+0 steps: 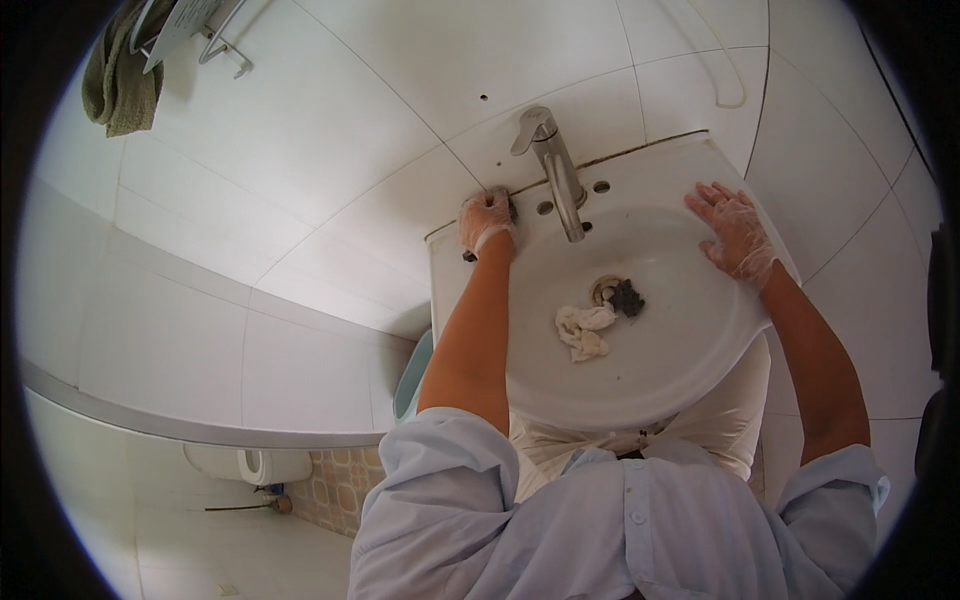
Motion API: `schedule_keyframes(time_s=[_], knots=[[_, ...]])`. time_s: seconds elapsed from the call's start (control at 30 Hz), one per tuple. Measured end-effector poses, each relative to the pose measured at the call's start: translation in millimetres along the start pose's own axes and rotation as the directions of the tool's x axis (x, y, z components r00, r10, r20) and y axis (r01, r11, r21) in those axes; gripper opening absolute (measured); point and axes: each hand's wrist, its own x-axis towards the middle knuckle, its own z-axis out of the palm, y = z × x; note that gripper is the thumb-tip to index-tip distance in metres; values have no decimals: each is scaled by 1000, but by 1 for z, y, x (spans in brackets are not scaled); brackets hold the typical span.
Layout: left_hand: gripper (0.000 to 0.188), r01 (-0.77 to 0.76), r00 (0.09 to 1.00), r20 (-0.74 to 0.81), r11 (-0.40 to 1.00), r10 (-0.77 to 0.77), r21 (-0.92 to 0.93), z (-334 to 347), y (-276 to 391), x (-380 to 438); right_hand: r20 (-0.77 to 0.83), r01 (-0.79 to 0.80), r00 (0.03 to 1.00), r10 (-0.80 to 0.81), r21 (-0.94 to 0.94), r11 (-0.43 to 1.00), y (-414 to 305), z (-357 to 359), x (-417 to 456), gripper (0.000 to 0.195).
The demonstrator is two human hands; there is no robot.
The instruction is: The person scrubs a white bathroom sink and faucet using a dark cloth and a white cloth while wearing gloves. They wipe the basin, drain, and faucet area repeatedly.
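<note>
My left hand, in a clear plastic glove, grips a grey scouring pad against the back left corner of the white washbasin, beside the wall. My right hand, gloved the same way, rests with fingers spread on the basin's right ledge and holds nothing. Between the hands stands a metal single-lever faucet. Down in the bowl, a crumpled white wad, of paper or cloth, lies beside a dark clump at the drain.
White wall tiles rise behind the basin, with a dark-stained seam along its back edge. A light blue plastic container is at the basin's left side. At the upper left, a green-brown towel hangs by a metal rack.
</note>
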Motion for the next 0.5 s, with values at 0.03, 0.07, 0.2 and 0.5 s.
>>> schedule_keyframes(time_s=[0.03,0.07,0.2,0.5], knots=[[38,-45,999,-14,999,45,-26,2,-4,-1,3,-4,1000,4,-1,1000,0,0,0,69],[37,-91,996,-30,995,89,-52,4,-7,-1,7,-7,1000,7,-1,1000,0,0,1,69],[37,126,991,53,989,-122,-80,-10,9,-5,5,-8,1000,8,-14,1000,-2,1,1,68],[26,235,970,73,972,-233,-26,-20,28,-11,0,-6,1000,6,-27,1000,-5,-4,-2,66]])
